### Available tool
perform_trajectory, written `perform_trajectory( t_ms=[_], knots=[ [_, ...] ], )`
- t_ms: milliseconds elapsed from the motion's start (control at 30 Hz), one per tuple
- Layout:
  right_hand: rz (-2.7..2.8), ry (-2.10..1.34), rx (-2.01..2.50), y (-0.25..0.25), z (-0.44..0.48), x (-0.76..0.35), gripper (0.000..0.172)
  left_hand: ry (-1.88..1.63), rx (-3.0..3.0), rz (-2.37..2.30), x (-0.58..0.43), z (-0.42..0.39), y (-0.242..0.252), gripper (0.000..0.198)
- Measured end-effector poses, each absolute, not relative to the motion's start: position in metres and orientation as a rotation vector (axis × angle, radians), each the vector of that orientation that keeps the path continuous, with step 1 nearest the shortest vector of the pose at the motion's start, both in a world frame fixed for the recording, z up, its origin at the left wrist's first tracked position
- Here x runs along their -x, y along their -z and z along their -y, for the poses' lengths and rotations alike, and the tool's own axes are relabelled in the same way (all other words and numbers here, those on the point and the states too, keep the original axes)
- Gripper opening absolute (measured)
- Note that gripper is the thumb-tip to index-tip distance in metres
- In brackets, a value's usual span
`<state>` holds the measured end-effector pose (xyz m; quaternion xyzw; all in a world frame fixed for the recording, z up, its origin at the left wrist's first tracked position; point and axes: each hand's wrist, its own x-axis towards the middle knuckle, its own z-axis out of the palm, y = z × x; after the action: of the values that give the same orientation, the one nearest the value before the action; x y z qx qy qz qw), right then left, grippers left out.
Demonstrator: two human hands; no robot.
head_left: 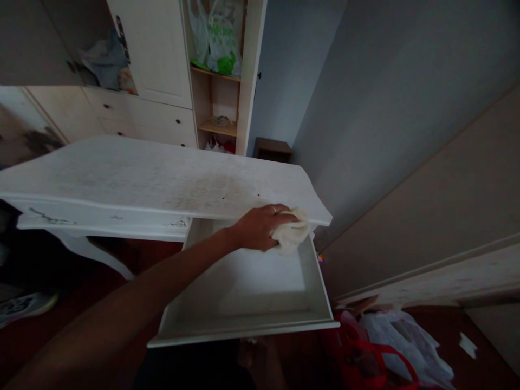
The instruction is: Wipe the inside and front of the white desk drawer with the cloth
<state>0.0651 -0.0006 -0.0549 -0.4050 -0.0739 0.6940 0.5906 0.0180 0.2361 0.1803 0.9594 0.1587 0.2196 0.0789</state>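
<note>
My left hand (262,227) reaches across from the lower left, its fingers closed on a crumpled cream cloth (291,232). The cloth is at the front edge of a white desk (134,168), near its right corner, above an open drawer (260,281). The drawer is pulled out toward me, and its visible floor is bare. Grey-brown smudges and small dark specks mark the desk top. Below the drawer front, my right hand (258,352) is dim and partly hidden; a small pale bit shows beside it, and I cannot make out its grip.
Behind the desk stands a white cabinet (156,49) with plastic bags (223,40) on its open shelves. A small brown box-like unit (273,150) is by the wall. Red and white bags (402,341) lie on the floor at right. A shoe (26,309) shows at left.
</note>
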Motion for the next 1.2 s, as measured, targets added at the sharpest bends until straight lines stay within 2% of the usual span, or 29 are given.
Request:
perform_trajectory(
  t_ms=[100,200,333,433,767,1033,1200],
  knots=[
    [0.187,-1.627,0.951,0.054,0.001,-0.067,0.038,-0.857,-2.943,-0.73,0.005,-0.266,-0.212,0.067],
    [0.173,-1.611,0.939,0.05,0.002,-0.067,0.035,-0.811,-2.93,-1.114,0.036,-0.306,-0.223,0.072],
    [0.149,-1.555,0.951,0.044,0.004,-0.064,0.025,-0.591,-2.675,-1.585,0.088,-0.353,-0.196,0.079],
    [0.126,-1.537,0.95,0.041,0.007,-0.062,0.024,-0.66,-2.408,-1.823,0.117,-0.368,-0.171,0.082],
    [0.212,-1.405,1.046,0.012,0.009,-0.056,0.034,-0.814,-2.316,-1.858,0.12,-0.359,-0.164,0.073],
    [0.353,-1.366,1.098,-0.014,0.007,-0.054,0.045,-0.866,-2.227,-1.773,0.125,-0.358,-0.16,0.091],
    [0.36,-1.33,1.138,-0.023,-0.001,-0.052,0.044,-0.842,-2.268,-1.834,0.123,-0.357,-0.162,0.079]
  ],
)
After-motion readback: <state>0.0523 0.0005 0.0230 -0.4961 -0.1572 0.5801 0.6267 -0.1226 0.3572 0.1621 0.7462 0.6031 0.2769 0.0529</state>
